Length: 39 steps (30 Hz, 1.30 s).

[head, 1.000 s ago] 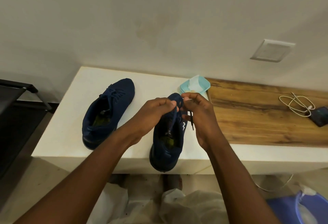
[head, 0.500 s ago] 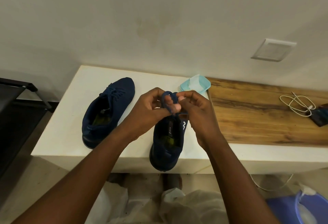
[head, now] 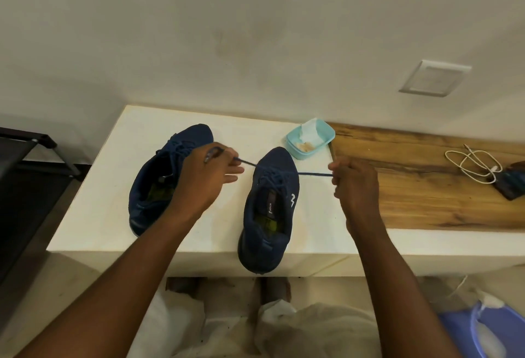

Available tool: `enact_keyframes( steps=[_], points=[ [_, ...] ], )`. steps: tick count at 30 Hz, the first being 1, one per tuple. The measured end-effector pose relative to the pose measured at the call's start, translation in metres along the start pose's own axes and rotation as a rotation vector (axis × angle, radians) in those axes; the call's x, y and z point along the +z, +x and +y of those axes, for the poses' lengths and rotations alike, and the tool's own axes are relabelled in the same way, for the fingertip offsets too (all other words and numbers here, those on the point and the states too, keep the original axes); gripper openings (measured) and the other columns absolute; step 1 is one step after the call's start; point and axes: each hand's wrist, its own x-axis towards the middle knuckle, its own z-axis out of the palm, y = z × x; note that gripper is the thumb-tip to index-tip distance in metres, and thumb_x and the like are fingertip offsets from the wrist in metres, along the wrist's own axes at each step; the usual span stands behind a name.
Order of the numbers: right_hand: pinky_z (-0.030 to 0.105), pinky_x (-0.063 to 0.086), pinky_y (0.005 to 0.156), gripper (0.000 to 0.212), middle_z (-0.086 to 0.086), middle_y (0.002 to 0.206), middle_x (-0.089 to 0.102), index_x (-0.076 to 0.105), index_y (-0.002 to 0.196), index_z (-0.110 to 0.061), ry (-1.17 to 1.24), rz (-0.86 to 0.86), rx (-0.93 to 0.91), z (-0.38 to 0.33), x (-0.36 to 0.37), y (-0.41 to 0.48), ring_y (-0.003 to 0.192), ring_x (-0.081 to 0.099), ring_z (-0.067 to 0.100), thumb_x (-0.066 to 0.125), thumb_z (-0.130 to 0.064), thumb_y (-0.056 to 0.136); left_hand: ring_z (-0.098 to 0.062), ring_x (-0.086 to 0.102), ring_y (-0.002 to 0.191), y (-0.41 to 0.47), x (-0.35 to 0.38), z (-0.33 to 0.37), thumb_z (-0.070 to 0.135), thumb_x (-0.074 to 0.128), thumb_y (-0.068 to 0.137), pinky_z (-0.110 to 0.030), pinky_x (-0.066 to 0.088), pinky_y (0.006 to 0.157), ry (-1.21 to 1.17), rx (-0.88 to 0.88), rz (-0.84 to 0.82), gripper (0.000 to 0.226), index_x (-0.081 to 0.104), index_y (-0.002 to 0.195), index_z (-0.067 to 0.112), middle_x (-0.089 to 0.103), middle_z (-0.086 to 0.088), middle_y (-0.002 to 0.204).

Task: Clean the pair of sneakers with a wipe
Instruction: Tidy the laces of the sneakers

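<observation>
Sneakers on white counter (head: pixel 113 201): left sneaker (head: pixel 154 187) partly hidden by left hand (head: pixel 204 178); middle sneaker (head: pixel 268 210) toe toward wall, heel past front edge. Left hand pinches lace end (head: pixel 247 162), right hand (head: pixel 355 184) pinches other lace end (head: pixel 312 174); both taut sideways from middle sneaker. Blue tub (head: pixel 325 134) holding wipe (head: pixel 309 130) just behind its toe. Cable (head: pixel 468 164) on wood top (head: pixel 412 193), far right.

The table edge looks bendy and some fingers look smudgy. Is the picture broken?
No. Head view: the wide-angle lens bows the edge of the white table and slants the wall plate. Head view: the left hand pinching the lace has smeared fingertips, probably from moving, while the right sneaker looks sharp.
</observation>
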Motion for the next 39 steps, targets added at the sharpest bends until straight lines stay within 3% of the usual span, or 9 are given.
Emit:
enact_keyframes(
  steps=[3,6,10,14,22,27,29,34,39],
  points=[
    [0.025,0.042,0.064,0.021,0.001,0.090,0.068,0.071,0.092,-0.013,-0.294,-0.011,-0.020,0.019,-0.013,0.005,0.088,0.063,0.021,0.051,-0.020,0.093,-0.034,0.075,0.090,0.002,-0.007,-0.005,0.009,0.051,0.106,-0.036,0.063,0.077,0.027,-0.153,-0.023,0.019,0.066,0.094,0.009,0.073,-0.022,0.102],
    [0.033,0.046,0.080,0.019,0.000,0.107,0.065,0.068,0.097,-0.021,-0.708,-0.101,-0.033,0.022,-0.013,0.002,0.105,0.057,0.025,0.055,-0.028,0.086,-0.027,0.066,0.115,-0.002,-0.013,-0.014,0.002,0.054,0.101,-0.036,0.053,0.099,0.472,-0.010,-0.026,0.031,0.061,0.130,0.008,0.065,-0.015,0.129],
    [0.028,0.042,0.093,0.030,-0.009,0.124,0.059,0.067,0.110,-0.033,-0.459,-0.332,-0.223,0.004,0.001,-0.008,0.117,0.051,0.012,0.062,-0.016,0.086,-0.022,0.030,0.149,-0.013,0.001,-0.007,0.006,0.060,0.098,-0.040,0.029,0.123,0.700,0.372,-0.082,0.057,0.047,0.152,0.018,0.041,-0.002,0.159],
    [0.018,0.045,0.074,0.034,-0.008,0.111,0.064,0.064,0.123,-0.025,-0.438,-0.658,-0.095,0.005,0.016,-0.017,0.097,0.063,0.008,0.068,-0.023,0.089,-0.017,0.055,0.133,-0.018,0.022,-0.013,0.027,0.063,0.102,-0.040,0.045,0.114,0.680,0.325,-0.324,0.047,0.055,0.148,0.022,0.059,0.001,0.146],
    [0.021,0.046,0.067,0.010,-0.007,0.087,0.067,0.068,0.098,-0.023,-0.528,-0.537,-0.141,0.005,0.012,-0.010,0.079,0.061,0.008,0.063,-0.026,0.091,-0.010,0.071,0.094,-0.016,0.018,-0.001,0.027,0.074,0.094,-0.018,0.051,0.084,0.536,0.251,-0.228,0.023,0.080,0.114,0.018,0.078,0.001,0.107],
    [0.031,0.049,0.068,0.049,0.007,0.077,0.066,0.067,0.082,-0.010,-0.595,-0.516,-0.152,-0.008,0.009,-0.014,0.073,0.062,0.018,0.049,-0.053,0.095,-0.019,0.063,0.096,-0.015,0.017,0.004,0.048,0.035,0.109,-0.043,0.041,0.095,1.177,0.383,-0.162,0.043,0.070,0.106,0.023,0.067,0.005,0.102],
    [0.034,0.052,0.072,0.059,0.012,0.084,0.067,0.066,0.083,-0.002,-0.307,-0.434,-0.052,-0.018,0.009,-0.018,0.077,0.061,0.018,0.053,-0.059,0.090,-0.019,0.064,0.092,-0.014,0.019,0.004,0.053,0.028,0.108,-0.044,0.041,0.094,1.041,0.345,-0.124,0.055,0.069,0.096,0.018,0.068,0.001,0.098],
    [0.042,0.052,0.096,0.031,-0.011,0.100,0.073,0.072,0.088,-0.019,0.199,-0.562,0.079,-0.029,0.019,-0.031,0.102,0.066,0.010,0.052,-0.041,0.097,-0.015,0.072,0.110,-0.009,0.030,0.006,0.051,0.043,0.107,-0.040,0.051,0.108,-0.069,-0.153,-0.264,0.045,0.071,0.104,0.016,0.077,-0.001,0.113],
    [0.037,0.055,0.091,0.025,-0.003,0.101,0.073,0.071,0.105,-0.021,0.223,-0.528,0.032,-0.020,0.031,-0.033,0.101,0.068,0.015,0.049,-0.033,0.101,-0.021,0.074,0.111,-0.005,0.035,-0.003,0.030,0.046,0.110,-0.044,0.050,0.111,-0.237,-0.100,-0.271,0.029,0.069,0.114,0.012,0.077,-0.008,0.114]
  ],
)
